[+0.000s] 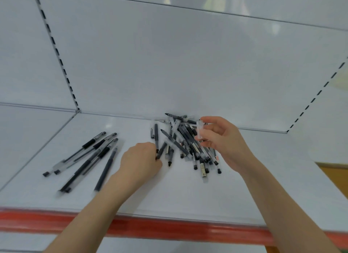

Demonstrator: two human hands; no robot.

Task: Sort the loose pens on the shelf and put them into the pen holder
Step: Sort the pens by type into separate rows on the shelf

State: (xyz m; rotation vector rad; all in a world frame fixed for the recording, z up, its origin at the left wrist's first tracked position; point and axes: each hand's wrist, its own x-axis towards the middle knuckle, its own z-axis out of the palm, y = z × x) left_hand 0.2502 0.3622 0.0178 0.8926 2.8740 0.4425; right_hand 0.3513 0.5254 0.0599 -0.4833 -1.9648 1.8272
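Dead ahead, btw both hands & close to back wall of white metal shelf (188,192): tangled heap of black-and-clear plastic pens (188,141), long axes mostly front-to-back w/ some crossed. Off to the left, well apart: fanned row of similar pens (105,169) lying roughly the same way. Left hand (140,160) at heap's near-left edge, fingers curled, pinching lower end of one dark pen (162,151); right hand (224,141) raised over heap's right side, thumb & fingers round a clear plastic cap or barrel (200,129), can't tell which; pen holder not in view.
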